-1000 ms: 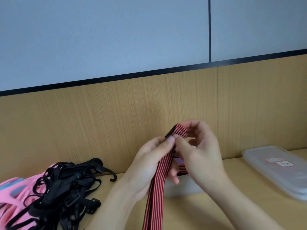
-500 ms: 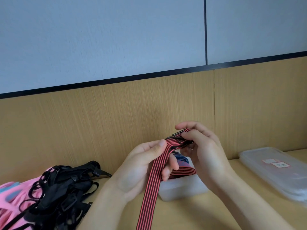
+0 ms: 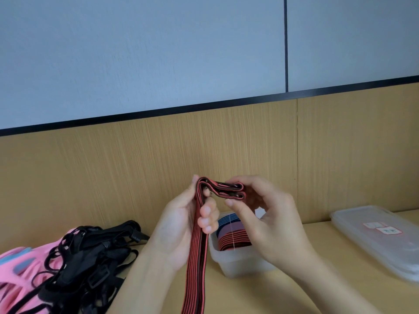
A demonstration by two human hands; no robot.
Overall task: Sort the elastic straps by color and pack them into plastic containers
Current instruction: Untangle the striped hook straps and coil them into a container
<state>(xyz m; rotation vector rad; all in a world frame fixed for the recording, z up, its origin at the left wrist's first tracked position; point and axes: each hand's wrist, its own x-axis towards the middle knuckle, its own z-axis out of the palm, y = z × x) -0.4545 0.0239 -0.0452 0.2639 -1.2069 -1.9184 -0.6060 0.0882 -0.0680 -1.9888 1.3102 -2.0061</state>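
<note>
Now the red striped strap is held up in folds, near the tub
Left hand is curled round the strap and right hand pinches the folded end. It looks stretchy, so the folds may spring open if a finger slips, and the long tail could snag the tub

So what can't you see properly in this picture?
All head view:
Striped strap: its far end runs off the bottom edge.
Container: the right hand covers most of its inside.
Lid labels: too small and blurred to read.
Pink thing: black straps and the left edge hide most of it.
</note>
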